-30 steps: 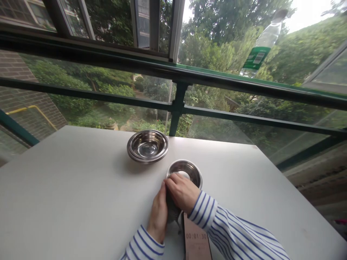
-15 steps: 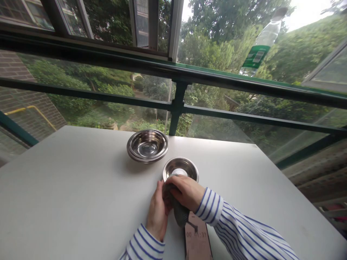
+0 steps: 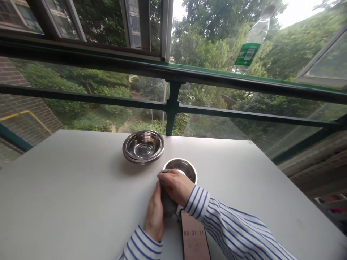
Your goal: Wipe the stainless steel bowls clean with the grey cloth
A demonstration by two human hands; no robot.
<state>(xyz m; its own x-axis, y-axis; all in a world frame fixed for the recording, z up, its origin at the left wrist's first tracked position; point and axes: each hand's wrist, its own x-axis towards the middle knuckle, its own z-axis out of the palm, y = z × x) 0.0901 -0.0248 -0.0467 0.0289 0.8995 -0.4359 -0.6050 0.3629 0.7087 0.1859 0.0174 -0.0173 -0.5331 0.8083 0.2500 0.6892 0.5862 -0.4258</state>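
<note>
My left hand (image 3: 155, 216) is wrapped round the left side of a dark grey cloth pouch (image 3: 168, 206). From above, my right hand (image 3: 177, 186) closes on the upper end of the same pouch, with its fingertips bent over the top. Just beyond, partly covered by my right hand, stands a small steel bowl (image 3: 189, 167). Something white (image 3: 181, 172) shows inside the bowl, mostly hidden. Below my right wrist lies a phone (image 3: 194, 240) with a running timer on its screen. What the pouch contains cannot be seen.
Two stacked larger steel bowls (image 3: 143, 160) stand farther back on the white table (image 3: 81, 202). A green railing (image 3: 173, 104) runs behind the table edge. A clear plastic bottle (image 3: 248, 53) with a green label stands upon the rail.
My right hand has moved left and slightly up along the pouch. The pouch's lower end and cord, plainer before, are now more covered. The view has shifted slightly.
</note>
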